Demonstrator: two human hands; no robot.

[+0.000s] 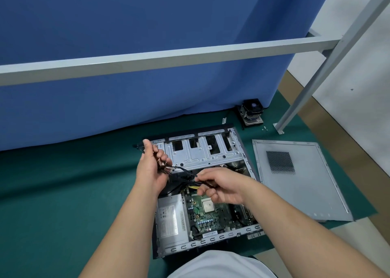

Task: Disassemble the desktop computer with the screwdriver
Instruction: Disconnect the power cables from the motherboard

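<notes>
At frame centre the open computer case lies on the green worktop, its cable bundle partly hidden by the left hand gripping it; right hand pinches one lead. Side panel lies right, cooler fan above it.

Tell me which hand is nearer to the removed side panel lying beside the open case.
The right hand, which pinches cables above the motherboard, just left of the side panel. The left hand grips the cable bundle at the case's far left edge.
</notes>
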